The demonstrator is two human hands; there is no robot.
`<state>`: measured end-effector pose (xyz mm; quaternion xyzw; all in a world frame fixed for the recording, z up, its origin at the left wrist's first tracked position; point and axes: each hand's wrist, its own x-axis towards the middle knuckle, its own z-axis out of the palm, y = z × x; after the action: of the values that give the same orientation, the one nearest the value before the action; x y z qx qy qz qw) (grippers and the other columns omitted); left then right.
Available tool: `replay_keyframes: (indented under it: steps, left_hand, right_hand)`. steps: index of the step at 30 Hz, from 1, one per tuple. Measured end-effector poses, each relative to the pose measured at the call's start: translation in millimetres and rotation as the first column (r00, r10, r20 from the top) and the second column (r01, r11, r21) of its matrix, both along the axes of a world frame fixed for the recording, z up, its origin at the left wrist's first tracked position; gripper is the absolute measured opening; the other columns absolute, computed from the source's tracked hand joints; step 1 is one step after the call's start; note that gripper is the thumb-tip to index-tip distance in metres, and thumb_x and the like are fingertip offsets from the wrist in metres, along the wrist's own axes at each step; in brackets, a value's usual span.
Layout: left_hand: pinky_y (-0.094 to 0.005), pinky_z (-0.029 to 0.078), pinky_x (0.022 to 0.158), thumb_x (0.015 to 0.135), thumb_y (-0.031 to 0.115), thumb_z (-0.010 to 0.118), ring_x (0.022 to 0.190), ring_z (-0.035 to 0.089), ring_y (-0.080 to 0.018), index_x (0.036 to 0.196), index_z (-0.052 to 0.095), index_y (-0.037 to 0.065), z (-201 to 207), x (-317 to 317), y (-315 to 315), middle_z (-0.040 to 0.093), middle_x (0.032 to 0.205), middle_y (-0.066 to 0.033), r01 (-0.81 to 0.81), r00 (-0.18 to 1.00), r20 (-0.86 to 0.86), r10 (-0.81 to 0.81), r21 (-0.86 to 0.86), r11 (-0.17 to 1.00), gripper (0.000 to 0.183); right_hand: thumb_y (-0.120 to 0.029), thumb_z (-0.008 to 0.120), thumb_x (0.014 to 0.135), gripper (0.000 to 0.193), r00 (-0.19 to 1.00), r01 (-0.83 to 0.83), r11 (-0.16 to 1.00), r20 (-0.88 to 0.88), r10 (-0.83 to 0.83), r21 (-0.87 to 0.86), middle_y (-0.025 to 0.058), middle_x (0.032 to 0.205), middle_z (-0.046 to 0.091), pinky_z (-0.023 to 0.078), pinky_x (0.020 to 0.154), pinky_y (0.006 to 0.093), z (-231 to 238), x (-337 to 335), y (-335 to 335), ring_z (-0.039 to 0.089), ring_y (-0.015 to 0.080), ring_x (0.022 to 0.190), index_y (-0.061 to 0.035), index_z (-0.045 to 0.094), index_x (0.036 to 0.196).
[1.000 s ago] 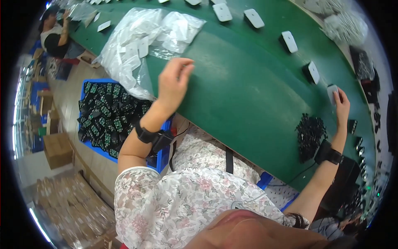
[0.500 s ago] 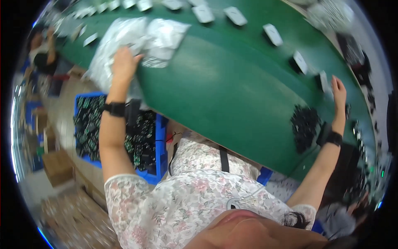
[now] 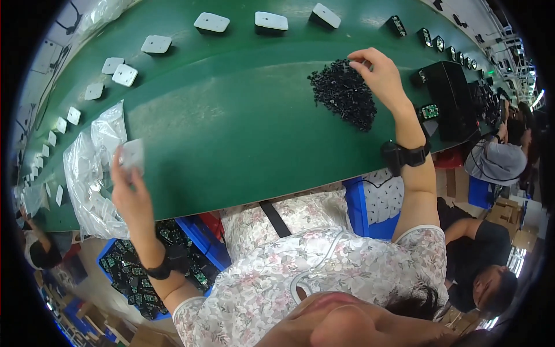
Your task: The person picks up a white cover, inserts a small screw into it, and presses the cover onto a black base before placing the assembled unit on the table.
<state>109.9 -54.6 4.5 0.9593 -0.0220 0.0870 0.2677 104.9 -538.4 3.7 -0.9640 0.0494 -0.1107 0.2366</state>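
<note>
While the left hand (image 3: 130, 194) is raised above the near edge of the green belt (image 3: 231, 127), a small white square plate (image 3: 132, 155) is held between its thumb and fingertips, just beside a clear plastic bag (image 3: 92, 173) of the same white pieces that lies at the belt's left end. A black band (image 3: 155, 270) is worn on that wrist, and below the forearm a blue crate (image 3: 193, 234) filled with dark green-printed boards is seen under the belt's edge. The right hand (image 3: 378, 78) is stretched out over the belt, its thumb and forefinger pinched narrowly together at the upper edge of a heap of small black parts (image 3: 342, 95); whether a part is caught in the pinch cannot be told. A black wrist strap (image 3: 404, 155) is worn on that arm too. Farther out, a curved row of white plates (image 3: 213, 22) is laid along the far side of the belt, and toward the right the row is continued by small dark units (image 3: 396, 24). A black box (image 3: 454, 98) is set at the right of the heap, and beyond it other seated people (image 3: 494, 159) are seen at the belt's near side.
</note>
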Motion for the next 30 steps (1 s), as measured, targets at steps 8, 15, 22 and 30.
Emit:
replay_keyframes:
  steps: [8,15,22,30]
  left_hand:
    - [-0.0358,0.049,0.071,0.083,0.002,0.054,0.081,0.063,-0.0299,0.115,0.048,0.003,-41,19,-72,0.062,0.097,-0.0185,0.255,0.959,-0.052,-0.278,-0.262,0.931,0.032]
    - [-0.0378,0.045,0.066,0.077,0.023,0.069,0.074,0.056,-0.0282,0.101,0.058,0.008,-41,49,-82,0.059,0.081,-0.0094,0.478,0.863,0.092,-0.496,0.165,0.863,0.030]
    - [-0.0364,0.041,0.077,0.072,0.016,0.067,0.086,0.051,-0.0262,0.083,0.062,0.008,-18,55,-110,0.058,0.081,-0.0061,0.555,0.801,0.023,-0.599,0.346,0.756,0.016]
    - [-0.0324,0.037,0.082,0.068,0.012,0.060,0.094,0.048,-0.0213,0.069,0.063,0.009,-14,53,-98,0.055,0.081,-0.0055,0.489,0.707,-0.006,-0.708,0.726,0.483,0.004]
  right_hand:
    - [-0.010,0.063,0.081,0.017,0.974,0.224,0.956,0.029,-0.223,-0.191,0.0082,0.084,0.060,0.047,0.070,0.0311,-20,1,-54,0.057,0.0217,0.072,-0.0065,0.065,0.098]
    - [-0.001,0.066,0.075,0.017,0.995,0.100,0.993,-0.022,-0.101,-0.061,0.0106,0.081,0.054,0.046,0.068,0.0334,-34,-5,-51,0.055,0.0246,0.074,-0.0007,0.056,0.089]
    - [-0.001,0.061,0.078,0.013,0.995,0.063,0.987,0.086,-0.051,-0.146,0.0146,0.081,0.052,0.043,0.068,0.0376,-42,-7,-50,0.054,0.0300,0.077,-0.0001,0.049,0.083]
    - [0.000,0.057,0.084,0.007,0.968,0.073,0.972,0.251,-0.016,-0.222,0.0126,0.079,0.054,0.045,0.063,0.0343,-33,-15,-45,0.055,0.0266,0.065,-0.0006,0.055,0.091]
